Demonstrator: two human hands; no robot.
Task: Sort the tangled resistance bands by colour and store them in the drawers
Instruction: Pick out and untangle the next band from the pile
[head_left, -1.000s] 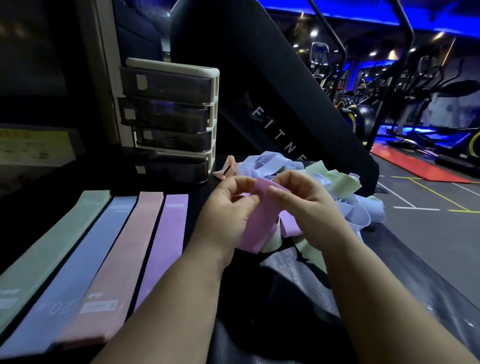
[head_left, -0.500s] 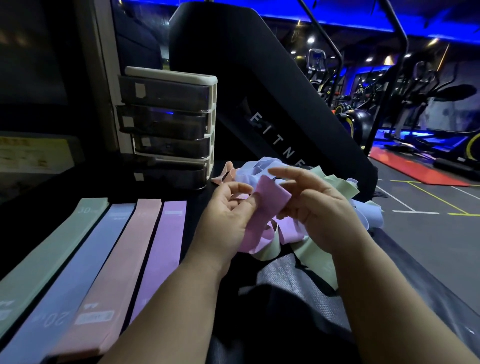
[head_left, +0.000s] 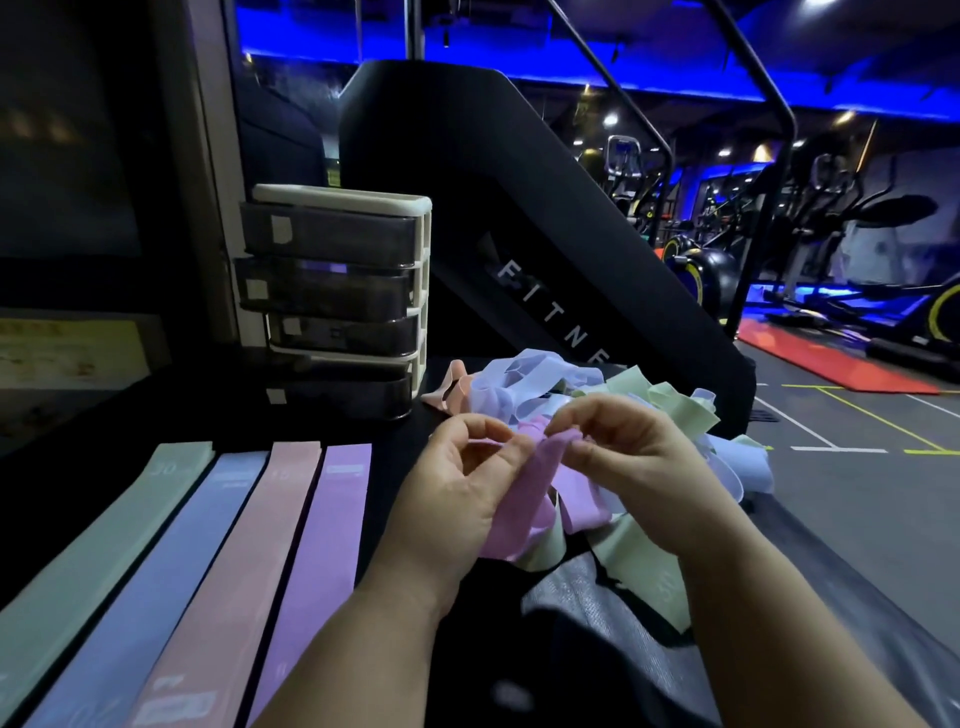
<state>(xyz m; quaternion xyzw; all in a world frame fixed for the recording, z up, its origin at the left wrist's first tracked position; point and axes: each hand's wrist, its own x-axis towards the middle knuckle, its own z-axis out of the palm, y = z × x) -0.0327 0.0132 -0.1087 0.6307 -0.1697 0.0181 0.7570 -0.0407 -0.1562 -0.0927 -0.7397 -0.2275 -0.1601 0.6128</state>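
Both grips, left hand (head_left: 451, 501) and right hand (head_left: 641, 467), pinch the top of the purple band (head_left: 537, 470) at the tangled pile (head_left: 535, 376), right of the drawers (head_left: 337, 291) and 4 flat bands (head_left: 244, 551) on the counter (head_left: 400, 434).

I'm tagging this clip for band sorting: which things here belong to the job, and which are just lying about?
Part of the job:
purple band, pinched by left hand and right hand
tangled pile beyond the hands
four flat bands, laid side by side
drawer unit

Just lying about:
black machine
red mat
exercise bikes
grey fabric
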